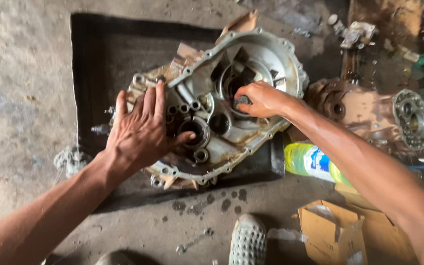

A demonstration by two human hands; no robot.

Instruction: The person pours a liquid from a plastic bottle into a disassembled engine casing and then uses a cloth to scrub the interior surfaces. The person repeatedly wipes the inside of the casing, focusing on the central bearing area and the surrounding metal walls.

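Observation:
A grey, rust-stained metal gearbox housing lies open side up on a black rubber mat. My left hand rests flat on the housing's left part, fingers spread, pressing on it. My right hand reaches into the round bore in the middle of the housing, with its fingertips closed on a small dark round part. Several round bores and sleeves show between the two hands.
A second rusty housing lies to the right. A yellow-green plastic bottle and open cardboard boxes sit at the lower right. A grey shoe and a small wrench are on the concrete floor. Oil drops stain the floor near the mat.

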